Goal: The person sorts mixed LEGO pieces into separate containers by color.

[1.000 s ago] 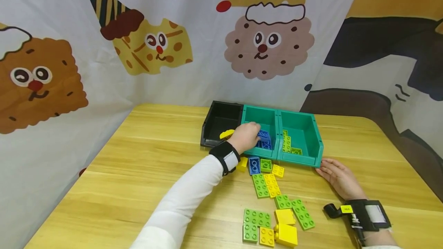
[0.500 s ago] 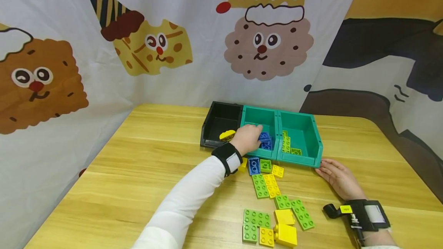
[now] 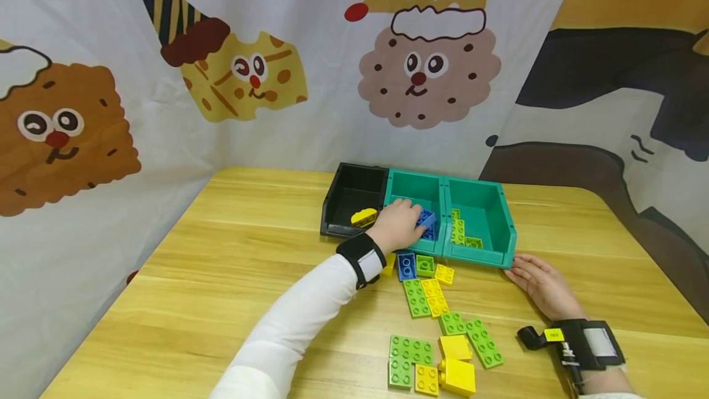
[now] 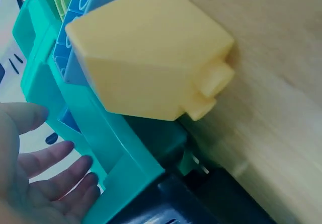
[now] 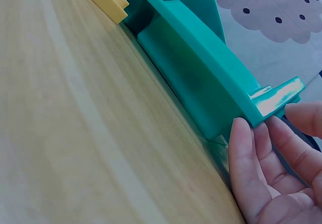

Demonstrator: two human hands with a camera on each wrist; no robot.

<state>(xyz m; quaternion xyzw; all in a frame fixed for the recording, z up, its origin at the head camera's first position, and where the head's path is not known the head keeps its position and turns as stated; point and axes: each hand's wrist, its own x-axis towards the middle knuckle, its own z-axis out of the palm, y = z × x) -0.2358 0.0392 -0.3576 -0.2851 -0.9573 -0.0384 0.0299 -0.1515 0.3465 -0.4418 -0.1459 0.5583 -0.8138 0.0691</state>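
Note:
My left hand (image 3: 396, 225) reaches into the middle teal bin (image 3: 423, 178) beside blue toy building bricks (image 3: 427, 220). In the left wrist view its fingers are spread apart, with nothing visible between thumb and fingers. The topmost blue brick lies tilted against the others, close to the thumb. At the front right corner of the right teal bin (image 3: 490, 255), the fingertips of my right hand (image 3: 545, 285) touch the plastic. The right wrist view shows these fingers fairly straight, with the thumb near the rim.
A black bin (image 3: 354, 180) adjoins on the left, with a curved yellow brick (image 3: 364, 217) at its front. Green bricks (image 3: 458, 226) lie in the right bin. Several loose bricks, including a blue one (image 3: 407, 266), a green one (image 3: 484, 343) and a yellow one (image 3: 458, 377), lie in front.
My left hand shifts slightly within the middle bin, and its pose changes. The top blue brick is turned and sits a little further right. My right hand stays at the bin corner.

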